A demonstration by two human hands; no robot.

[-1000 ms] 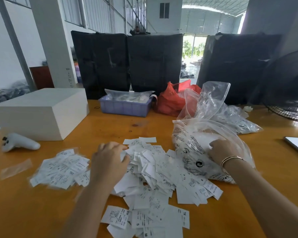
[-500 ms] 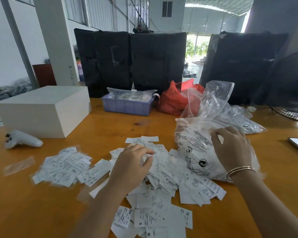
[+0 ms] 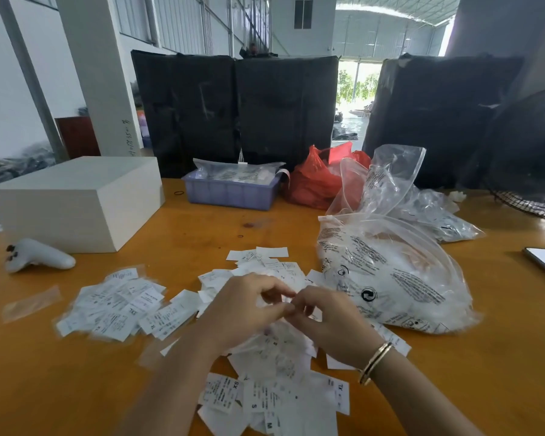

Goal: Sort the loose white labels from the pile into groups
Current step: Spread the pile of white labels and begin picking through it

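Near pile: loose white labels (image 3: 274, 401) lie heaped on the orange wooden table (image 3: 453, 388), directly in front of me and under both my hands.
My left hand (image 3: 246, 313): over the middle of the pile, fingers curled, tips meeting my right hand; it seems to pinch a label, but blur hides it.
My right hand (image 3: 331, 322): a gold bracelet (image 3: 375, 361) on the wrist, fingers curled towards the left hand; I cannot tell what they hold.
Left group: a separate spread of labels (image 3: 117, 305) lies left of the pile.
Right: a clear printed plastic bag (image 3: 400, 278) rests just beside the pile.
Left, farther: a white controller (image 3: 38, 256), then a white box (image 3: 76, 199).
Far edge: a purple tray (image 3: 230, 191) and a red bag (image 3: 315, 180).
Room: black wrapped bundles (image 3: 236, 111) behind the table, a warehouse hall beyond.
Change: half a second ago my right hand lay on the plastic bag; now it has come to the left hand over the pile.
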